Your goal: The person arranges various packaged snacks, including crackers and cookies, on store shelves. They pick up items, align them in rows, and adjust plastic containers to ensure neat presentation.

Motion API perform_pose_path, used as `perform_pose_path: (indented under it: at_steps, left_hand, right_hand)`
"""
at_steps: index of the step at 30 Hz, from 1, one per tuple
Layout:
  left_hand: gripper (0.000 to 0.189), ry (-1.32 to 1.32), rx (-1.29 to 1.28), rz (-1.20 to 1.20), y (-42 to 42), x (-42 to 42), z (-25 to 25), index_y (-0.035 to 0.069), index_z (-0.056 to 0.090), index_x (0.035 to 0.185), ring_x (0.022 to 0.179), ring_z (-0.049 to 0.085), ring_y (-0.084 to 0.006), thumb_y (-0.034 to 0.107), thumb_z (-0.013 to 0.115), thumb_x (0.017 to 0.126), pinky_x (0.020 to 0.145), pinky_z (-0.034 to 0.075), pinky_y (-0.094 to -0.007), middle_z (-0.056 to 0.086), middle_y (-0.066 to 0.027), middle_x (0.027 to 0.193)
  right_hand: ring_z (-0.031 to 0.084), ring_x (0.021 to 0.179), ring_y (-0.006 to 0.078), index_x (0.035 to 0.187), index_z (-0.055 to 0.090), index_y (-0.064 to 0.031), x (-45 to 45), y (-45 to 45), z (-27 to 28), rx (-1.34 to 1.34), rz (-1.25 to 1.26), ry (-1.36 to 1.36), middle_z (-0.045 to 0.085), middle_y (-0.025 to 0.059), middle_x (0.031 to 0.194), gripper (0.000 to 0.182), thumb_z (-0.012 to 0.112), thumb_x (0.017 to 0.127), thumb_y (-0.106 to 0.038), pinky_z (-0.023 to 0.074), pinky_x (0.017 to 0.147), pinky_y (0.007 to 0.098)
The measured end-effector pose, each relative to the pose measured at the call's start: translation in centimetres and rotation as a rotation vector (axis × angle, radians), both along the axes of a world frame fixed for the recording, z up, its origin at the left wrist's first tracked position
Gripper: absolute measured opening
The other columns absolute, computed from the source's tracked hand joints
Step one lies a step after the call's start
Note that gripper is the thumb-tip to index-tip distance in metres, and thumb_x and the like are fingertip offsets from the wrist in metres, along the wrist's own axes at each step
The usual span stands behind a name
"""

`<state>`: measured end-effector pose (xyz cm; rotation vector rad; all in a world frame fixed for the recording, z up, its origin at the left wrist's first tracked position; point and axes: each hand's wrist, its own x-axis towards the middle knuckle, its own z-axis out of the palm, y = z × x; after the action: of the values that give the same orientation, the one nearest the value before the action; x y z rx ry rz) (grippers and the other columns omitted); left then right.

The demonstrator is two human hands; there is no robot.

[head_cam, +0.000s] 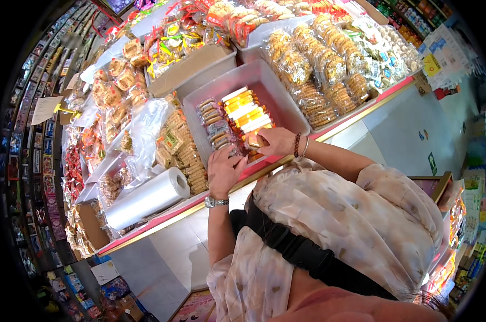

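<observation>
A translucent plastic bin lies before me, with a row of orange-and-white wrapped snack packs and, to their left, a row of round cookies in clear wrappers. My right hand, with a beaded bracelet and a bangle at the wrist, has its fingers on an orange-wrapped pack at the near end of the orange row. My left hand, wearing a metal watch, rests at the bin's near edge beside the cookie row's near end. Whether its fingers hold a pack is hidden.
Bagged round cookies fill the bin on the right. On the left lie a clear plastic bag roll, stacked packaged biscuits and bagged pastries. A cardboard strip stands behind the bin. The display's red-and-gold edge runs along the near side.
</observation>
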<state>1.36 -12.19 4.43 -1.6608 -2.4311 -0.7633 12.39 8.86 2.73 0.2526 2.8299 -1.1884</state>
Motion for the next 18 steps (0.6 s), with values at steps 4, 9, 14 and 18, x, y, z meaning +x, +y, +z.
perform_pose_path:
  at_steps: [4,9,14,18]
  left_hand:
    - [0.017,-0.030,0.029,0.009,0.4,0.1,0.4,0.012,0.073,0.086,0.101,0.061,-0.0263,0.025,0.074,0.076,0.090,0.045,-0.0402,0.066,-0.0078,0.110]
    - [0.042,-0.067,-0.010,0.096,0.4,0.3,0.4,0.009,0.063,0.113,0.102,0.061,-0.0273,0.025,0.075,0.076,0.089,0.046,-0.0387,0.065,-0.0083,0.112]
    - [0.042,-0.043,-0.085,0.138,0.5,0.2,-0.3,0.009,0.064,0.113,0.103,0.060,-0.0276,0.024,0.074,0.075,0.091,0.046,-0.0404,0.065,-0.0087,0.112]
    - [0.037,-0.047,-0.103,0.130,0.9,-0.2,-1.0,0.008,0.065,0.110,0.106,0.059,-0.0285,0.022,0.072,0.076,0.092,0.045,-0.0408,0.065,-0.0095,0.112]
  right_hand:
    - [0.061,0.074,0.0364,0.091,0.052,-0.0033,-0.4,0.4,-0.4,-0.015,0.044,-0.029,0.061,0.0171,0.077,0.039,0.066,0.079,-0.038,0.0472,0.067,0.0443]
    - [0.062,0.077,0.0361,0.092,0.053,-0.0045,0.3,-0.2,0.7,-0.050,0.026,-0.023,0.062,0.0178,0.080,0.038,0.065,0.080,-0.038,0.0485,0.069,0.0445]
    - [0.064,0.081,0.0359,0.094,0.054,-0.0028,-0.2,-0.1,0.3,-0.030,0.026,-0.098,0.065,0.0183,0.084,0.040,0.063,0.080,-0.040,0.0495,0.074,0.0450]
    - [0.065,0.085,0.0365,0.102,0.053,0.0023,-0.6,0.5,0.7,-0.055,0.086,-0.213,0.066,0.0209,0.089,0.047,0.057,0.083,-0.040,0.0503,0.077,0.0451]
